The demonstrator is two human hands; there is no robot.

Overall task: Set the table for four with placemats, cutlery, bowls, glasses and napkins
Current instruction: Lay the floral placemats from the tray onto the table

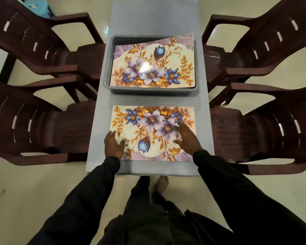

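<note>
A floral placemat (148, 121) lies flat on the near end of the narrow grey table (102, 103). My left hand (113, 145) rests on its near left corner with fingers spread. My right hand (186, 137) lies flat on its right half, fingers straight. Further back, a grey plastic bin (107, 68) holds another floral placemat (154, 64), whose far right corner rides up over the bin's rim. What lies under that placemat is hidden.
Four dark brown plastic chairs flank the table, two on the left (34, 50) (34, 124) and two on the right (265, 50) (272, 128). A light blue stool (37, 7) stands at the far left. My legs and a bare foot (162, 183) are at the table's near end.
</note>
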